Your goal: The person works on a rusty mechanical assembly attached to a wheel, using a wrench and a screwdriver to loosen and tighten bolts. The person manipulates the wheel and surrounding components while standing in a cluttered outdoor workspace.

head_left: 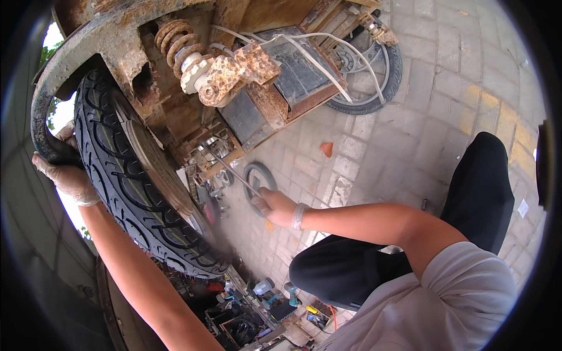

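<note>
A black tyre (132,175) with deep tread stands tilted at the left, on a rusty wheel (155,161). Beside it, my left hand (69,178), in a thin pale glove, is closed round a curved dark metal frame bar (44,126). Near the middle, my right hand (275,206) is closed on the handle of a long slim metal wrench (231,168). A clear cuff circles that wrist. The wrench's far end reaches a small metal fitting at the underside of the rusty vehicle frame (175,117); whether it is seated there cannot be made out.
A rusty coil spring (178,44) and a dark box (310,61) with loose white cables belong to the vehicle. Another spoked wheel (392,76) stands beyond. A loose tyre (259,184) lies on the paving. Tools, including a cordless drill (291,294), crowd the lower edge.
</note>
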`<action>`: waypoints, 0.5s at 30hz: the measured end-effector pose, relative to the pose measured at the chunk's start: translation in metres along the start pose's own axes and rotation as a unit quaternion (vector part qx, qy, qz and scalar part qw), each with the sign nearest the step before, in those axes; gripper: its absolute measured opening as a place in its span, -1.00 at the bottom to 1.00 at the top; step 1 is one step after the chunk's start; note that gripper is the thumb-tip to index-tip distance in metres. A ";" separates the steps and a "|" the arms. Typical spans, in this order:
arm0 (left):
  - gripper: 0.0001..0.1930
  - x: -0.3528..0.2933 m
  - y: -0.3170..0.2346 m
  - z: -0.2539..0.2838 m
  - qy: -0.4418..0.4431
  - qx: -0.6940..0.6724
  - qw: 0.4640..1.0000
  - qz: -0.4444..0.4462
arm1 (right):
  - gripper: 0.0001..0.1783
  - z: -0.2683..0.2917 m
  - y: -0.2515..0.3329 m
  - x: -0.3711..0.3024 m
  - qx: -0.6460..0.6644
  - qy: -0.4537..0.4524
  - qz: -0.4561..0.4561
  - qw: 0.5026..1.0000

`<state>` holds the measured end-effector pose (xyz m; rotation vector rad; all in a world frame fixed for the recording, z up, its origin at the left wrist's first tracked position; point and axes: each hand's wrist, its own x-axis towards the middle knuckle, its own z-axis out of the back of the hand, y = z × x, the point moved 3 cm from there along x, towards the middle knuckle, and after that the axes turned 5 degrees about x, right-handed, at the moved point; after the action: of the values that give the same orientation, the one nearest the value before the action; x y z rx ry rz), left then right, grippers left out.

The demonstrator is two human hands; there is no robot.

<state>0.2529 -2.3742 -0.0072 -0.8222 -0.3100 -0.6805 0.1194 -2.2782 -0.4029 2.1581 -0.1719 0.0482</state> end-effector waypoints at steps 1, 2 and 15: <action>-0.01 -0.001 -0.001 0.000 -0.007 -0.001 1.000 0.007 | -0.74 -0.008 -0.003 0.002 0.006 0.002 0.007 1.000; 0.00 -0.001 -0.001 0.000 -0.010 0.002 1.000 0.007 | -0.74 -0.013 -0.007 0.005 0.014 0.006 -0.001 1.000; 0.03 0.007 0.001 0.009 -0.008 0.030 0.999 -0.019 | -0.68 -0.070 -0.026 0.014 0.088 -0.023 0.050 0.995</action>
<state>0.2588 -2.3697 0.0021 -0.7657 -0.3595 -0.6982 0.1396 -2.2070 -0.3836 2.3256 -0.3136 0.0731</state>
